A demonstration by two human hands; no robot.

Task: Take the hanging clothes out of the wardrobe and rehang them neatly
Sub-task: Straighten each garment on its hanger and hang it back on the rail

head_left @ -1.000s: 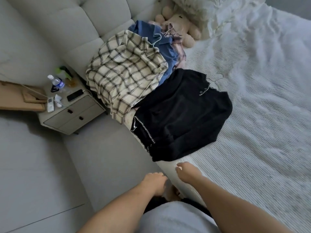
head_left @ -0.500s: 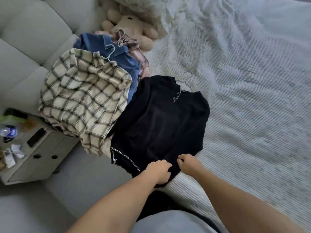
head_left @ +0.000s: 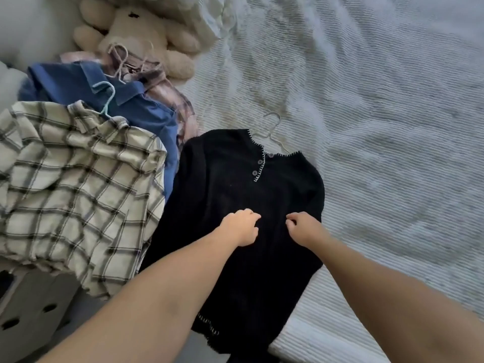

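Black top [head_left: 235, 184] on a pale hanger [head_left: 272, 132], spread flat at the bed's [head_left: 379, 153] left edge, hem hanging over it, left hand [head_left: 241, 226] and right hand [head_left: 303, 227] resting on its middle, fingers curled, whether pinching the fabric cannot be told, plaid shirt [head_left: 73, 184] and blue shirt [head_left: 125, 100] piled just beside it.

Both bare forearms reached forward from the bottom of the view, converging toward the middle. The left hand [head_left: 241, 227] lay knuckles up with its fingers curled under, thumb side turned toward the other hand. The right hand [head_left: 303, 227] mirrored it close by, fingers likewise curled downward, the two hands apart by a narrow gap. Whether either pinched anything could not be told.
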